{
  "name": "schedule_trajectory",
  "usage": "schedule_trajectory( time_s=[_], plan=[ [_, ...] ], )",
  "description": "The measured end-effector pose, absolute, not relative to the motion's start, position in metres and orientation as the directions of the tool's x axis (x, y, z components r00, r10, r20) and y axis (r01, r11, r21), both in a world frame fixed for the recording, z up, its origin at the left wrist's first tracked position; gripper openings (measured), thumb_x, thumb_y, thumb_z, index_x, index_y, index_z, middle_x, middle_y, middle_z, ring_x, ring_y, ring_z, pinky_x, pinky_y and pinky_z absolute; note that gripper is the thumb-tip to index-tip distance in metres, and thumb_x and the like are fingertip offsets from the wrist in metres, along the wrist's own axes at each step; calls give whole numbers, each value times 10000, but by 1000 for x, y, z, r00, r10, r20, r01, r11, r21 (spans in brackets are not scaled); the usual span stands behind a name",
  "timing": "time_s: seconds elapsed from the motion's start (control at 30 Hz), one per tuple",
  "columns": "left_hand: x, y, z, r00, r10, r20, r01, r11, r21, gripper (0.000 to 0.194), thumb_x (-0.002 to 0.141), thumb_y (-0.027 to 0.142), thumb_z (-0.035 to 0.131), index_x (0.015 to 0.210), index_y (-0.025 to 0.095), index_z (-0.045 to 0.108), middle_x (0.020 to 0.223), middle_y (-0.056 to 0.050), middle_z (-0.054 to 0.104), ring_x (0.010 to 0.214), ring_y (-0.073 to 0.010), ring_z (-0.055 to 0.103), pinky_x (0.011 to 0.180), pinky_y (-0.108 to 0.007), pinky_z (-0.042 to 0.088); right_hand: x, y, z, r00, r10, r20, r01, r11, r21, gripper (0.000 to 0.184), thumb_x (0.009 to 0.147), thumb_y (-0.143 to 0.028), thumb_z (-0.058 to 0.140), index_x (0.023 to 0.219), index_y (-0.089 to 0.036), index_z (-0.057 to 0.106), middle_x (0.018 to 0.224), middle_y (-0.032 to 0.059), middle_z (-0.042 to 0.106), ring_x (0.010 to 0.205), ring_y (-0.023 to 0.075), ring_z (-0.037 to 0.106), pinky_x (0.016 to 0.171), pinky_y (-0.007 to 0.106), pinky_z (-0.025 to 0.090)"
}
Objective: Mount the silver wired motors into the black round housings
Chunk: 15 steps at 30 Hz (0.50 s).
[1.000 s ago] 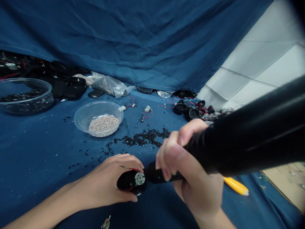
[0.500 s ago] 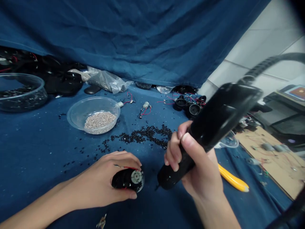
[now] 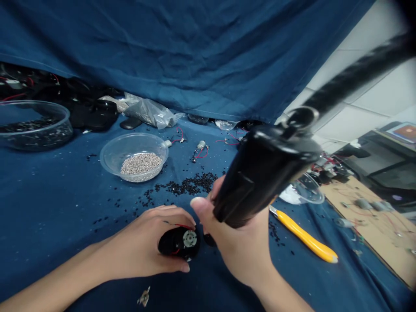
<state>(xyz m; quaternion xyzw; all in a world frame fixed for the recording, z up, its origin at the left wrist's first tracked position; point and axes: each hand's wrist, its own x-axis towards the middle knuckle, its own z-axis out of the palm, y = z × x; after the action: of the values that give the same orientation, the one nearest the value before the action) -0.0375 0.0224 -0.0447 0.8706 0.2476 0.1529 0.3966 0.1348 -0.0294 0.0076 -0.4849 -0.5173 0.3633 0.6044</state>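
Note:
In the head view, my left hand (image 3: 146,247) is curled around a small black plastic housing (image 3: 169,245), resting low over the blue cloth. A round silver motor end (image 3: 190,238) and a red wire show at the housing's right end. My right hand (image 3: 234,247) is wrapped round a black electric screwdriver (image 3: 260,177) with a thick cable (image 3: 357,73) leaving its top. The tool tilts, its lower end down beside the housing. Its tip is hidden behind my right hand, so I cannot tell whether it touches. A small metal piece (image 3: 144,297) lies below my left hand.
A clear bowl (image 3: 108,151) holds small silver screws. Many tiny black screws (image 3: 188,184) are scattered over the cloth. At right lie a yellow-handled cutter (image 3: 305,236) and a board (image 3: 370,229) with motors. Another clear bowl (image 3: 35,141) of dark parts stands at left.
My right hand has brought the electric screwdriver left, closer to the housing, and tipped it toward me. The left hand keeps its hold. The view has shifted slightly.

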Motion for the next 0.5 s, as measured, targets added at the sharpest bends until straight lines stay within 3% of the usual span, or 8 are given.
schedule_trajectory(
  time_s=[0.2,0.5],
  plan=[
    [-37,24,-43,838,541,73,290,-553,781,552,664,181,846,1160,340,661,1281,70,673,1148,-226,632,975,-301,459,121,-28,7,126,942,312,79,304,-949,247,716,-157,809,707,-191,564,625,-58,540,533,72,488,496,149,474],
    [-35,25,-45,830,556,48,306,-525,794,503,662,230,883,1121,274,682,1178,32,728,1109,-257,656,974,-349,460,125,-28,10,138,943,302,91,291,-952,251,762,-210,796,726,-192,548,603,-53,526,503,83,493,459,169,439]
  ],
)
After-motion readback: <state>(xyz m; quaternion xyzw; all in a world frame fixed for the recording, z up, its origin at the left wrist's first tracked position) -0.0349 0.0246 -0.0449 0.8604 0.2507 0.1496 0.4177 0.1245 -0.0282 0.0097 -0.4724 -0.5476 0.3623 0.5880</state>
